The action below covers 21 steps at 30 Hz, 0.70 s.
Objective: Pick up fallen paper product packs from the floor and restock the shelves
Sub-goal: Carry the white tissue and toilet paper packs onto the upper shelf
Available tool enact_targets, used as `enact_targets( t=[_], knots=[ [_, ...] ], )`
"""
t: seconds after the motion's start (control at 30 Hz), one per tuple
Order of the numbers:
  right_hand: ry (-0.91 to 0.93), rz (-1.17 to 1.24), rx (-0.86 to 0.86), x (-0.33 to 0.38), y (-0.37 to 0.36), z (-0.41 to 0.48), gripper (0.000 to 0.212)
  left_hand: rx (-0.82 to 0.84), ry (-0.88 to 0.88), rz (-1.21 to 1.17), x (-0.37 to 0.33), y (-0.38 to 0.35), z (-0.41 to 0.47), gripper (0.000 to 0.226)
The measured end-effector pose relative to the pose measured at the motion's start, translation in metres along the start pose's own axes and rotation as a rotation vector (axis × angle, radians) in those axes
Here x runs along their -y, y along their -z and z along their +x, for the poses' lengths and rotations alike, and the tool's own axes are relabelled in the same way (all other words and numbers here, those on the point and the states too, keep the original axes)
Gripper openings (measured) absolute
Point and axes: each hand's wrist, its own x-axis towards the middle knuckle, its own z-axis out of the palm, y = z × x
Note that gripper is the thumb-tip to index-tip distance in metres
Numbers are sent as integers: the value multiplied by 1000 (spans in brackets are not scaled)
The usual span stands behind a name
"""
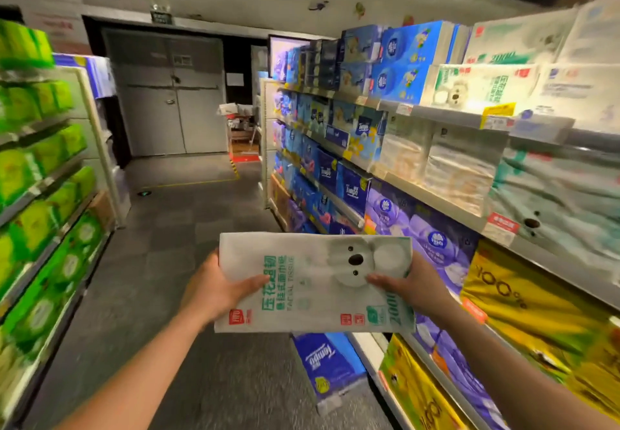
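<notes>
Head view: a white tissue pack (315,283) is being held in mid-air over the aisle floor (161,245), at about 6 o'clock in the frame, level with the lower shelves.

Left hand (214,290) is gripping the pack's 9 o'clock edge; its grip is closed on the pack, thumb lying across the printed face and pointing toward 3 o'clock, remaining fingers hidden behind the pack. Right hand (411,287) is gripping the 3 o'clock edge in the same way, thumb lying across the face toward 9 o'clock, fingers hidden behind. The pack is sitting between the two grips, spanning the gap, long axis running 9 to 3 o'clock.

Pack appearance: flat, rectangular, soft plastic wrap, white to pale grey. A grey koala face with black nose and eyes is showing at its upper right part. Green lettering reading "FACIAL TISSUE" and "2000" is running sideways, along with green Chinese characters. Small red square marks are sitting at the lower left and lower right.

A blue Tempo pack (330,367) is lying on the floor at 6 o'clock, just below the held pack and beside the base of the right shelf unit (436,199). That unit, from 1 to 5 o'clock, is carrying blue, purple, yellow and white packs. Matching koala packs (483,87) are standing on its top shelf at 2 o'clock. Green packs (43,174) are filling the shelving at 9 o'clock.
</notes>
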Motion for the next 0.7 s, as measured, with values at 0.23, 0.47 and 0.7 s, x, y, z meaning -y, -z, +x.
enact_targets(
  t=[0.23,0.47,0.7],
  knots=[
    [-29,-28,-145,15,1,173,52,92,-140,-6,-52,-13,218,68],
    [37,-96,-292,4,29,349,62,180,-306,-111,-97,-69,418,39],
    [43,-194,-476,30,97,482,67,181,-452,-152,-183,-109,596,82]
  ],
)
